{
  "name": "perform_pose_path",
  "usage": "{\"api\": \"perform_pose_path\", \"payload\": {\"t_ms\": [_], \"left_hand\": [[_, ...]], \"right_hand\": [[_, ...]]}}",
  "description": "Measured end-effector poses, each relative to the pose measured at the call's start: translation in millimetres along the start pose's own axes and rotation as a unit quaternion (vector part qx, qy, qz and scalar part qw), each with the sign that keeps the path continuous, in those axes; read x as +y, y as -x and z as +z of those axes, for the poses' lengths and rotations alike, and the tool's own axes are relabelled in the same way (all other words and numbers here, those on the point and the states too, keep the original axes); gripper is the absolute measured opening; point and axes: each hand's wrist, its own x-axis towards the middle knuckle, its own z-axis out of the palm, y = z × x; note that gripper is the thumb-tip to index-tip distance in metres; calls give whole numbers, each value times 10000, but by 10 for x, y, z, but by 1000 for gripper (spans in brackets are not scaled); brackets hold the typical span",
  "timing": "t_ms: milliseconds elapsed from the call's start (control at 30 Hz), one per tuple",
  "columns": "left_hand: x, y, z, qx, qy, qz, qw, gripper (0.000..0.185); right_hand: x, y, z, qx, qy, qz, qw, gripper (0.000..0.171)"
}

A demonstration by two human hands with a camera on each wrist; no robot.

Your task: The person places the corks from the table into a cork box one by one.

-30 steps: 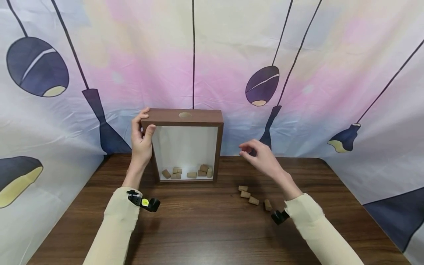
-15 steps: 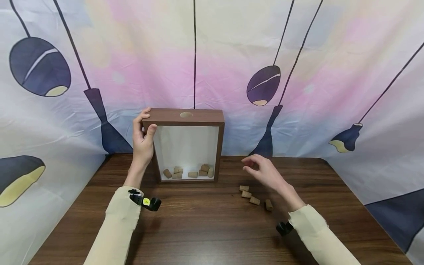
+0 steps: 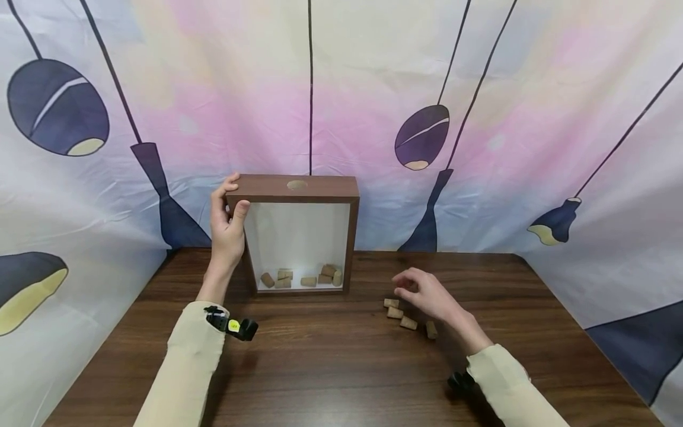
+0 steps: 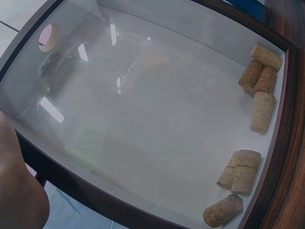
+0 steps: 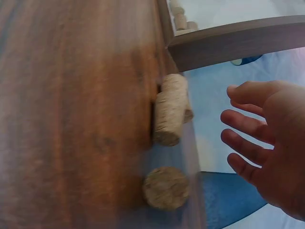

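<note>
A brown wooden shadow box (image 3: 304, 188) with a clear front stands upright on the table, a round hole in its top edge. Several corks (image 4: 245, 171) lie along its bottom inside. At its upper left corner my left hand (image 3: 226, 237) grips the frame, thumb on the front and fingers behind. My right hand (image 3: 427, 293) hovers just above loose corks (image 3: 395, 312) to the right of the box. Its fingers are loosely bent, and nothing is between them in the right wrist view. One cork (image 5: 166, 188) stands on end, apart from the others.
The dark wooden table (image 3: 320, 367) ends at a back edge just behind the box. A patterned cloth (image 3: 331, 89) with lamp drawings hangs behind and around it. Small cameras (image 3: 242, 328) are strapped to both wrists.
My right hand has come down from beside the box toward the loose corks on the table. The left hand and the box have stayed in place.
</note>
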Motion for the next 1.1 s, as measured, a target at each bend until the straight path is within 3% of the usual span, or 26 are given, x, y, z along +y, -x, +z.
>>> {"api": "perform_pose_path", "payload": {"t_ms": [233, 667, 1100], "left_hand": [[-3, 7, 5, 5, 25, 22, 10000, 50], [63, -1, 24, -54, 4, -5, 10000, 49], [25, 2, 8, -46, -91, -23, 9999, 49]], "right_hand": [[102, 66, 88, -353, 52, 81, 9993, 25], [206, 106, 139, -628, 196, 234, 9976, 19], [119, 62, 94, -52, 200, 274, 9994, 16]]}}
